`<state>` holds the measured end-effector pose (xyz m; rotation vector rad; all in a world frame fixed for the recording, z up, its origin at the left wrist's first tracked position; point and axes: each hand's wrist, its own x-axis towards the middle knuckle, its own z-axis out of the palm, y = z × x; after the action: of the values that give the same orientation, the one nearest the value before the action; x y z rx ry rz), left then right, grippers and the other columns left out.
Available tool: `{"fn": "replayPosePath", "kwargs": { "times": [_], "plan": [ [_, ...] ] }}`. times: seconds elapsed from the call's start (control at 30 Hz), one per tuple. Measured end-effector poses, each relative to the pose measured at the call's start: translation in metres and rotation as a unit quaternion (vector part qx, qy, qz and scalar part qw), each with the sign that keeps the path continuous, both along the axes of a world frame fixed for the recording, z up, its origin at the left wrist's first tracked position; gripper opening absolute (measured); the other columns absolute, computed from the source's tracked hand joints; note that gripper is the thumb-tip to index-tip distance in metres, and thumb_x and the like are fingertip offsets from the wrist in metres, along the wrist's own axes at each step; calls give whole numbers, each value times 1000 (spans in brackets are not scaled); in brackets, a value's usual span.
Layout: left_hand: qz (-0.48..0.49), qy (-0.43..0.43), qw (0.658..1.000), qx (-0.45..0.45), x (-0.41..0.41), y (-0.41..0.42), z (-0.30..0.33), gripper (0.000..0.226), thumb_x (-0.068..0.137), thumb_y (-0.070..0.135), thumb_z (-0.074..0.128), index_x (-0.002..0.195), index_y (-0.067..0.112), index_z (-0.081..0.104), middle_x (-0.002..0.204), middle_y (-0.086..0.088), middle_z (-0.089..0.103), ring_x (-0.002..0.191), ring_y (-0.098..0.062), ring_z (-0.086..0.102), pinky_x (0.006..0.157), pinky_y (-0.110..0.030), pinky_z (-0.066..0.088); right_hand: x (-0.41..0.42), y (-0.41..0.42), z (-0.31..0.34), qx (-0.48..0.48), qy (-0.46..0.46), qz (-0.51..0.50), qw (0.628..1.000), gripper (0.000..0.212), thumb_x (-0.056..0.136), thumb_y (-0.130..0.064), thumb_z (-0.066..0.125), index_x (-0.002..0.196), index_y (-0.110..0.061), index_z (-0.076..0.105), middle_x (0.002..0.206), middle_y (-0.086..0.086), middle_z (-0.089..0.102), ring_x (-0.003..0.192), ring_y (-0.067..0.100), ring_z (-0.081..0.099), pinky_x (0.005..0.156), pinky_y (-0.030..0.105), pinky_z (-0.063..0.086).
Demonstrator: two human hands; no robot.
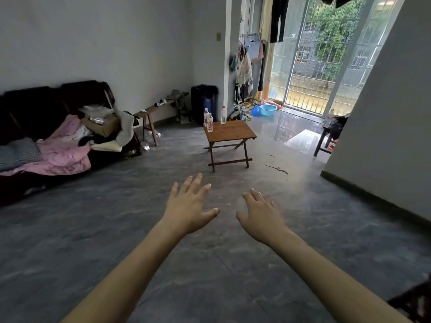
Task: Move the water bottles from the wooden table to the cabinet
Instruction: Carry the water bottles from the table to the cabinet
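Observation:
A small wooden folding table [233, 132] stands in the middle of the room, some way ahead of me. Three clear water bottles stand on its far edge: two with red-and-white labels at the left corner, one [210, 122] in front of the other [206, 116], and a taller one with a red cap [223, 114] further right. My left hand [190, 206] and my right hand [261, 212] are stretched out in front of me over the floor, fingers spread, holding nothing, well short of the table. No cabinet is plainly in view.
A dark sofa [46, 127] piled with pink bedding and a cardboard box lines the left wall. A wooden bench [151, 113], a dark suitcase [201, 101], a blue basin [268, 110] and hanging clothes sit near the balcony door. A dark stool [326, 138] with a bottle stands right, by a white wall.

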<state>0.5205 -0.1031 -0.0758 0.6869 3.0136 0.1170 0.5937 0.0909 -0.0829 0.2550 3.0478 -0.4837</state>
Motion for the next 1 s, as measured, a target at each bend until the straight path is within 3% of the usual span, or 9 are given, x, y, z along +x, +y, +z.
{"fn": "replayPosePath", "kwargs": {
  "times": [0.5,0.77,1.0],
  "plan": [
    [24,11,1000,4,-113,-57,27,83,95,72,43,163,33,15,174,2,-8,160,-22,-3,127,-52,0,-130,-55,32,-7,25,42,999,64,94,-44,47,151,-18,33,164,8,23,148,30,25,120,51,24],
    [23,5,1000,13,-182,-33,19,84,94,73,43,162,33,16,174,2,-8,160,-23,-2,128,-52,1,-205,-37,27,-34,44,43,998,62,94,-42,45,150,-18,37,163,4,28,147,27,28,118,52,28],
    [24,-9,999,24,-273,22,15,82,95,71,44,162,33,16,174,2,-6,160,-23,-2,128,-52,2,-301,26,20,-31,41,73,996,63,93,-40,50,150,-18,36,161,6,30,145,27,30,118,47,31]
  ]
}}
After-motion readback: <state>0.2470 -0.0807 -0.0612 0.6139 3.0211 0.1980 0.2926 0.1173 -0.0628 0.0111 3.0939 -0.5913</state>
